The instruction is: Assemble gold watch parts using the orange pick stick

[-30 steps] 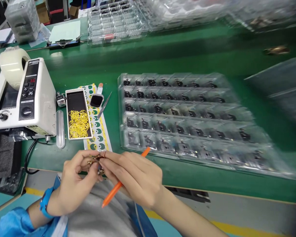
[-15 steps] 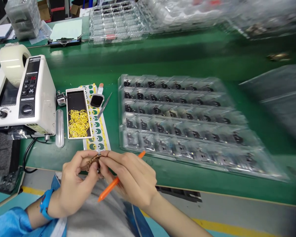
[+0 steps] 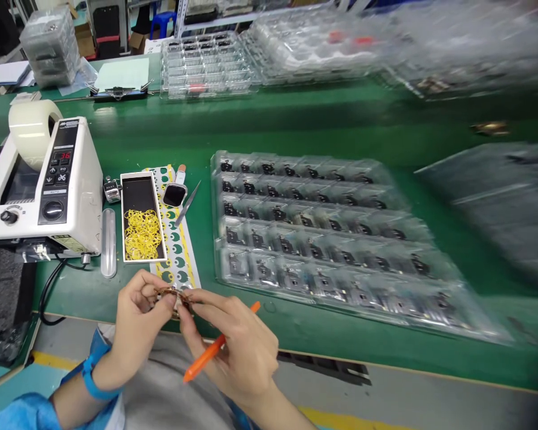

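Note:
My left hand (image 3: 138, 328), with a blue band at the wrist, pinches a small brownish part (image 3: 174, 294) between thumb and fingers. The fingertips of my right hand (image 3: 235, 340) close on the other side of the same part. An orange pen-like tool (image 3: 204, 360) lies slanted through my right hand, its tip pointing down to the left. Just beyond the hands are a white-rimmed box (image 3: 165, 239) with yellow rings (image 3: 142, 235) and a patterned sheet (image 3: 178, 263). The part's details are hidden by the fingers.
A clear tray (image 3: 217, 239) of small dark parts spans the middle right. On the left stands a white tape dispenser (image 3: 83, 197). Tweezers (image 3: 188, 204) and a watch (image 3: 174, 194) lie on the sheet. More clear trays (image 3: 206, 71) and a clipboard (image 3: 122, 74) are at the back.
The view has tilted, so the bench items appear slightly lower. The fingers of my right hand have spread a little around the part, and more of the part shows between both hands.

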A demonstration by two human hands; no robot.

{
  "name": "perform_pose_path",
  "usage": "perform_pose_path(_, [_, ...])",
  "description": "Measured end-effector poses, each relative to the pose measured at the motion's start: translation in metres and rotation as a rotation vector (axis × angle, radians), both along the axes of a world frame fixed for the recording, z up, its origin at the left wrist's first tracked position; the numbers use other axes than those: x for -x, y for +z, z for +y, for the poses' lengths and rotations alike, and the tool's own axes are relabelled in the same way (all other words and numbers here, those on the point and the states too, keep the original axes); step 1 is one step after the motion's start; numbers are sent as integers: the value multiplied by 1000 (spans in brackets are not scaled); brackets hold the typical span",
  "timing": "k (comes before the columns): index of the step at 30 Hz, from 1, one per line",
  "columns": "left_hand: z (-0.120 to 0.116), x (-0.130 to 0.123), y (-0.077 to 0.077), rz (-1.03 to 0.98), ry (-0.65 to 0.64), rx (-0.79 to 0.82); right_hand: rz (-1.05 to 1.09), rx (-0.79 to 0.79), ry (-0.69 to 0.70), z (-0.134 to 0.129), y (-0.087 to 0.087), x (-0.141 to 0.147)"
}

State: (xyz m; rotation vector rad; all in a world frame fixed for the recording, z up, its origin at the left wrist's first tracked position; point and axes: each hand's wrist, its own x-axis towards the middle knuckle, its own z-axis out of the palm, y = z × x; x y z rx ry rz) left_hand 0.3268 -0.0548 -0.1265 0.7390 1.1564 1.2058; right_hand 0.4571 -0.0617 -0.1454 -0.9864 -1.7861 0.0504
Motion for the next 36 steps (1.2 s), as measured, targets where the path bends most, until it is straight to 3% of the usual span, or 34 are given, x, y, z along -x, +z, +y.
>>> perform_pose_path(3, [2,5,0,-89,-20,37,101,92,7,-6,5,-15])
perform_pose_path(6, [3,11,8,-97,-137,38,112,162,-28,-4,17,-34])
perform_pose_path(11, [4,10,26,12,-327,71,-160,275,270,6,38,-43])
perform_pose_path(14, [5,5,30,62,-376,122,-242,305,358,5,42,-39])
perform_pose_path(23, [5,-1,35,135,-476,150,-337,363,271,-16,47,-43])
perform_pose_path(26, [6,-3,36,160,-493,122,-267,467,276,-20,48,-43])
perform_pose_path(30, [6,-4,31,152,-473,43,13,691,348,-19,46,-39])
perform_pose_path(36, [4,0,15,189,-420,-102,176,741,336,-12,32,-34])
